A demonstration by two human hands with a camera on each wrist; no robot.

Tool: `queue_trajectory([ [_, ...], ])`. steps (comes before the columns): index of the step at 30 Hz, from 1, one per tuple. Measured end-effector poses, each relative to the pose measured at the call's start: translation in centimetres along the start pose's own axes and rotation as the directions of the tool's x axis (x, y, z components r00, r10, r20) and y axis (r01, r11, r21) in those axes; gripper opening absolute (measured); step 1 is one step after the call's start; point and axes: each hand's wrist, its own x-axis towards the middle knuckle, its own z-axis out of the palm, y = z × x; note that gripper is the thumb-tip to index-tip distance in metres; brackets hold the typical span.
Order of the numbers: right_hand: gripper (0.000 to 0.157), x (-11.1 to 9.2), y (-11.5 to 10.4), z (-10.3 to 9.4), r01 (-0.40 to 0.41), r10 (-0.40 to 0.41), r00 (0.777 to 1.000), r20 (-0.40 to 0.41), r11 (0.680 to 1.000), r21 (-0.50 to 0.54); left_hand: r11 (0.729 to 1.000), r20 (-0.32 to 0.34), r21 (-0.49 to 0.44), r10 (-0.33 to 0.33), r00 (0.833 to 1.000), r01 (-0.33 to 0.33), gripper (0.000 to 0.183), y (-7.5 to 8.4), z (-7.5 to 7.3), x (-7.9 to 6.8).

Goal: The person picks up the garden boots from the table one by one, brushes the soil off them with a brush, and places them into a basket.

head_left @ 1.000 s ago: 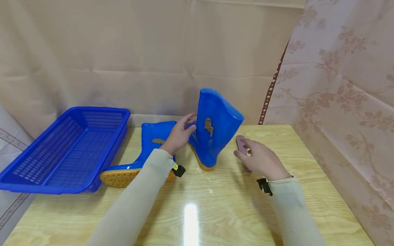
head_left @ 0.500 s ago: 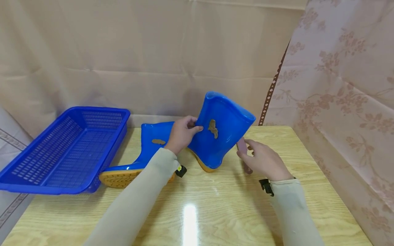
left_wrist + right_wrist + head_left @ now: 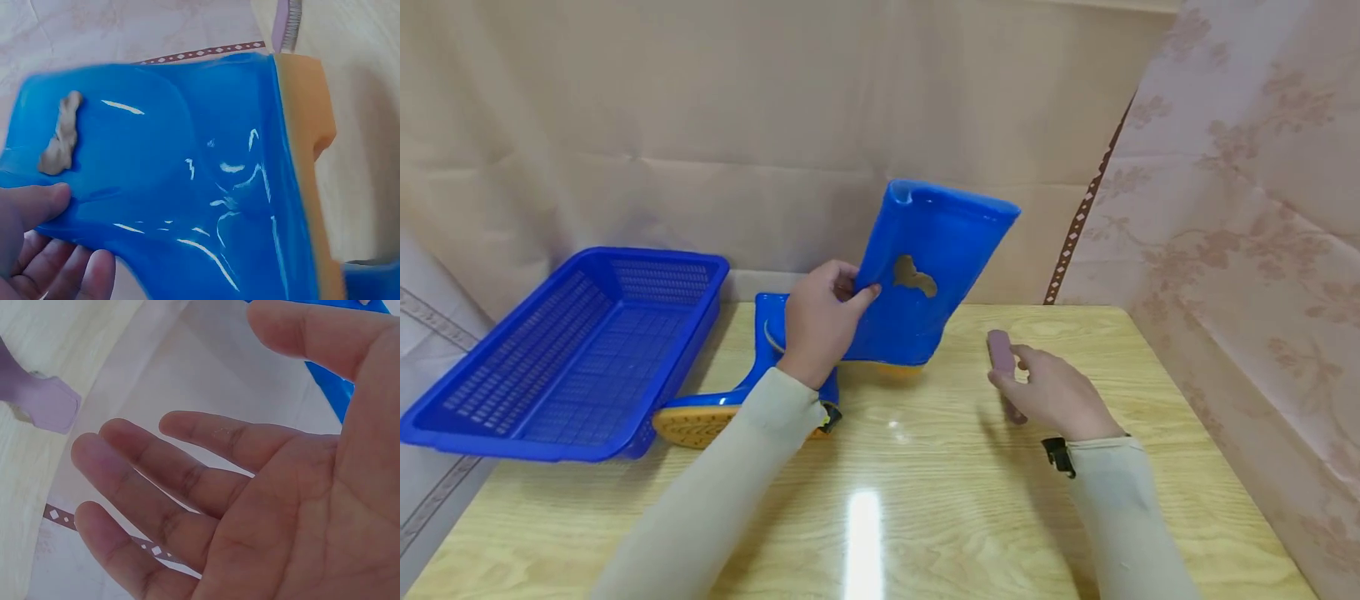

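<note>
My left hand [image 3: 822,323] grips the shaft of a blue rain boot [image 3: 936,250], thumb on the near side, fingers behind. The boot is held up and tilted, and its yellow sole [image 3: 306,162] shows in the left wrist view. A brown mud-like patch [image 3: 914,277] sits on the shaft. A second blue boot [image 3: 762,358] lies on its side beneath my left arm, sole toward me. My right hand [image 3: 1054,392] is beside a purple brush [image 3: 1001,352] on the table. The right wrist view has my fingers spread, apart from the brush [image 3: 47,403].
A blue plastic basket [image 3: 561,450] with mesh walls stands at the left of the wood-grain table [image 3: 955,517]. A beige cloth hangs behind the table, a floral curtain [image 3: 1247,250] on the right.
My left hand has taken hold of the boot's shaft and raised the boot off the table, turning it. My right hand stays near the brush, with little movement.
</note>
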Motion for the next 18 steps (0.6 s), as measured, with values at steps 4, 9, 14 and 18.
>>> queue_trajectory([
  [4, 0.084, 0.5, 0.2, 0.3, 0.013, -0.013, 1.000, 0.013, 1.000, -0.003, 0.999, 0.017, 0.038, -0.037, 0.999, 0.037, 0.029, -0.9, -0.1, -0.8],
  [9, 0.083, 1.7, 1.6, 1.1, -0.009, 0.008, 0.999, 0.042, 1.000, 0.022, 0.999, 0.111, 0.030, -0.047, 0.993, 0.044, 0.032, -2.0, 0.1, -1.2],
  [14, 0.078, 3.0, 3.7, 2.0, -0.077, 0.077, 0.993, 0.086, 0.997, 0.007, 0.992, 0.263, -0.071, -0.079, 0.962, 0.101, 0.036, -2.7, -0.2, -1.1],
  [18, 0.071, 3.5, 4.5, 2.6, -0.114, 0.114, 0.989, 0.099, 0.993, -0.002, 0.980, 0.302, -0.125, -0.111, 0.947, 0.155, 0.036, -3.6, -0.4, -1.1],
])
